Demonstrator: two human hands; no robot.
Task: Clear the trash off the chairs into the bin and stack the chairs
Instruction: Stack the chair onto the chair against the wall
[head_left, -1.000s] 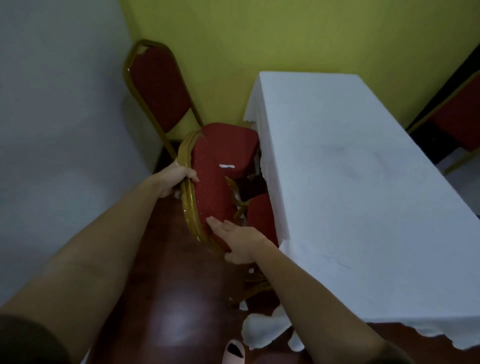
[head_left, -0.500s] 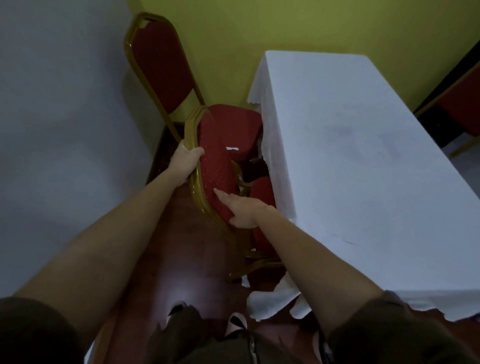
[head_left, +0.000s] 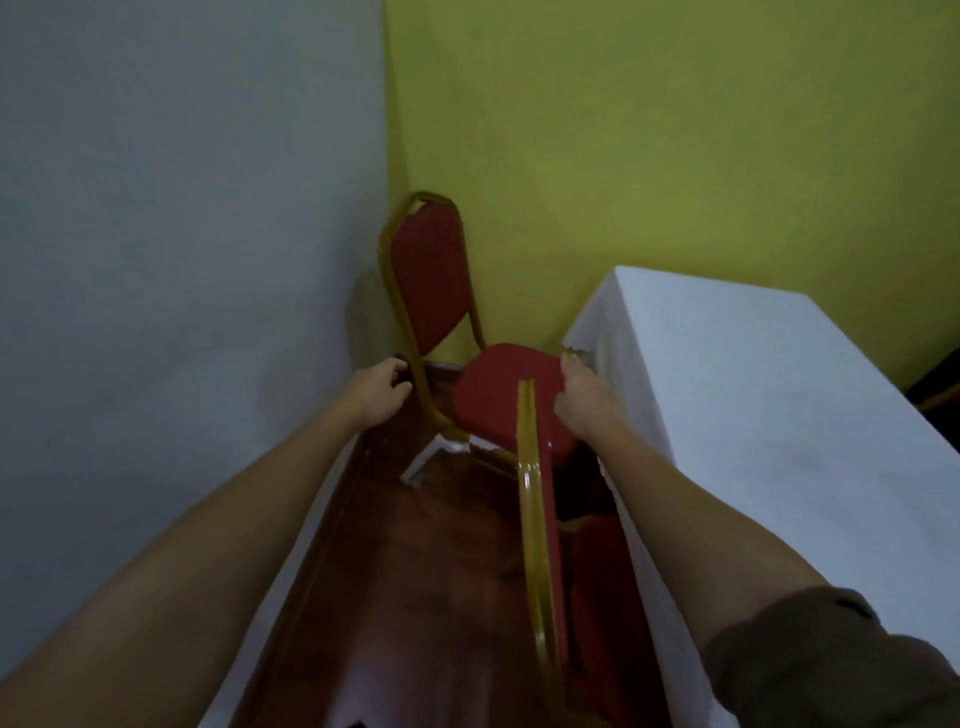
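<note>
Reaching into the corner, your left hand (head_left: 378, 391) curls around the gold metal frame of the red-upholstered banquet chair (head_left: 431, 291), gripping the side rail where the backrest meets the seat. Your right hand (head_left: 584, 402) is closed over the right edge of that chair's red padded seat, thumb on top. This chair stands upright in the corner where the grey wall (head_left: 182, 234) meets the yellow-green wall (head_left: 675, 130). Nearer you than this corner chair, a second red chair with a gold frame (head_left: 537, 545) shows its backrest edge-on, rising between your forearms and touched by neither hand. Just right of the corner chair stands the white-clothed table (head_left: 779, 415). Below the corner chair's seat, a crumpled piece of white paper (head_left: 434, 457) lies on the dark red-brown floor (head_left: 426, 571).
</note>
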